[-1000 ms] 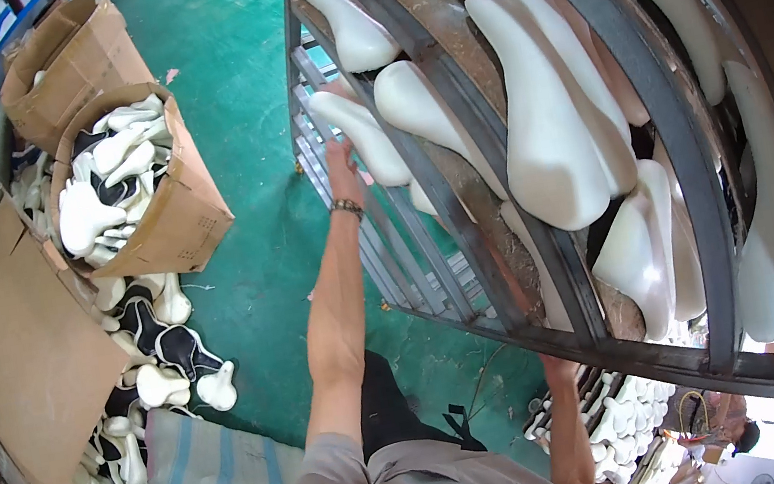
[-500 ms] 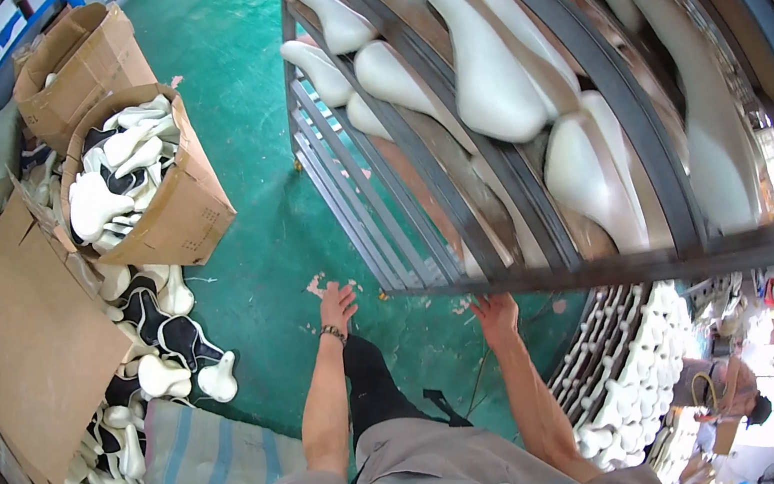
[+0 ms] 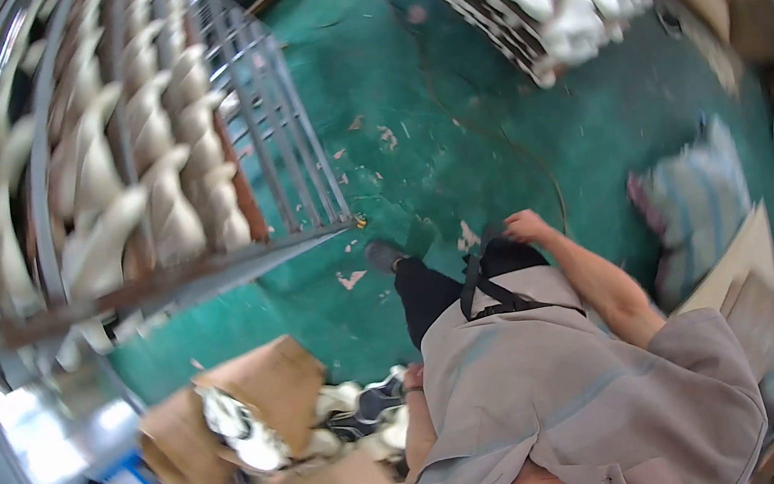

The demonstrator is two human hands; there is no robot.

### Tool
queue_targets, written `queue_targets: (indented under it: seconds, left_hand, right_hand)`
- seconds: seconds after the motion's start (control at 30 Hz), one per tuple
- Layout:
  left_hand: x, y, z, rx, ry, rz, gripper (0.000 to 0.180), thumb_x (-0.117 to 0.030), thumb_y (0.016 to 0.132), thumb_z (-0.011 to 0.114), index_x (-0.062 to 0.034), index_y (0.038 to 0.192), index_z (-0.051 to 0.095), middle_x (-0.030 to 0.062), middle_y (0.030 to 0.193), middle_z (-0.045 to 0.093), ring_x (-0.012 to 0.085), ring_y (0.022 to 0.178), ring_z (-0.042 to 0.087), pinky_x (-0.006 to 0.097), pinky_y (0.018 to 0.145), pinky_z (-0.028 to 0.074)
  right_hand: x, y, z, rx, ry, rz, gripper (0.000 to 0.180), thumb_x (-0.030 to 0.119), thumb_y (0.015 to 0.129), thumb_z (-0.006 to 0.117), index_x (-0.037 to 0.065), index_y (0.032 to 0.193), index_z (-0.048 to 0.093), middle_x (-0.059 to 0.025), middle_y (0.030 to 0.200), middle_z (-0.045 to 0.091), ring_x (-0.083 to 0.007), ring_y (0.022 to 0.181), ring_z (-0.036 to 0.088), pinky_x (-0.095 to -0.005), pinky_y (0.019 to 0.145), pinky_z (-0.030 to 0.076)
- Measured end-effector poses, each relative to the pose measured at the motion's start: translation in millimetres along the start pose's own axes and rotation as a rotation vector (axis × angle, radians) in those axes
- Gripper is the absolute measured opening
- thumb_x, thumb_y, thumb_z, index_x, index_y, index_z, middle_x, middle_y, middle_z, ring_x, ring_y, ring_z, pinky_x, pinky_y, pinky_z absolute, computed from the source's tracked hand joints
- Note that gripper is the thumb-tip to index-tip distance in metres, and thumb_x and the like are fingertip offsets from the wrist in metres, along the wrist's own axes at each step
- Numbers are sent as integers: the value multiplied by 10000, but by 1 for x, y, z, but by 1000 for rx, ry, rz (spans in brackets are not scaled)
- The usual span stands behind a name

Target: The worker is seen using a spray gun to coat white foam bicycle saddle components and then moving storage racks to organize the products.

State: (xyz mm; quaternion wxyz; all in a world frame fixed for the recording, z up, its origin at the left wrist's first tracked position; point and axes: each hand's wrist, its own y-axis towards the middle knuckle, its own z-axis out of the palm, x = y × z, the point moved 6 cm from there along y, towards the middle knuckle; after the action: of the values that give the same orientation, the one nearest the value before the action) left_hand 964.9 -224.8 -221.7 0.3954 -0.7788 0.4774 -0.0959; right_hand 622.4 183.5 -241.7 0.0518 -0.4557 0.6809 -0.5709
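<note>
My right hand point(image 3: 526, 227) hangs beside my right thigh, fingers loosely bent, with no object visible in it. Close to it, a black strap point(image 3: 491, 291) crosses the front of my clothes. My left hand point(image 3: 413, 377) is low at my left side, largely hidden by my grey shirt; its fingers do not show. Beyond it lies a heap of black and white bicycle saddle pieces point(image 3: 373, 406). A metal rack point(image 3: 161, 283) stands at the upper left, apart from both hands. Rows of white saddle-shaped pieces point(image 3: 169, 211) fill its shelves.
Another stack of white saddle-shaped pieces point(image 3: 563, 11) stands at the upper right. A striped woven sack point(image 3: 700, 202) and cardboard sheets point(image 3: 744, 261) lie on the right. An opened cardboard box point(image 3: 181, 442) is at the lower left. A thin hose point(image 3: 535, 153) runs across the green floor point(image 3: 396, 170).
My view has swung round, so the rack now appears on the left. My right hand has come away from the rack's lower edge. Both hands are now down by my body.
</note>
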Motion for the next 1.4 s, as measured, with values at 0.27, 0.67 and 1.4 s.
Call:
queue_targets:
  seconds: [0.27,0.67,1.4]
  left_hand:
    - [-1,102,-121,238,-722,-543,351,-398,1041,568,-90,1095,727,130,1010,770,292,931,738,481,781,603]
    - [-432,253,-190,569,-465,313,567,-371,1077,610,-66,1534,468,183,1384,641,342,1223,658,497,982,557]
    - [-407,71,-82,371,287,-2,598,-448,1012,685,-13,1400,551,159,1136,737,264,957,733,462,805,612]
  right_hand:
    - [-292,-129,22,-417,1204,359,428,283,1039,576,38,1384,637,-94,1016,771,-155,773,709,-315,628,574]
    - [-329,-269,242,-887,1697,718,366,250,1022,559,46,1315,641,-105,1067,761,-203,808,732,-387,691,610]
    - [-903,-549,66,-2104,2423,95,109,222,1024,628,131,969,652,61,648,426,-79,482,389,-254,435,343]
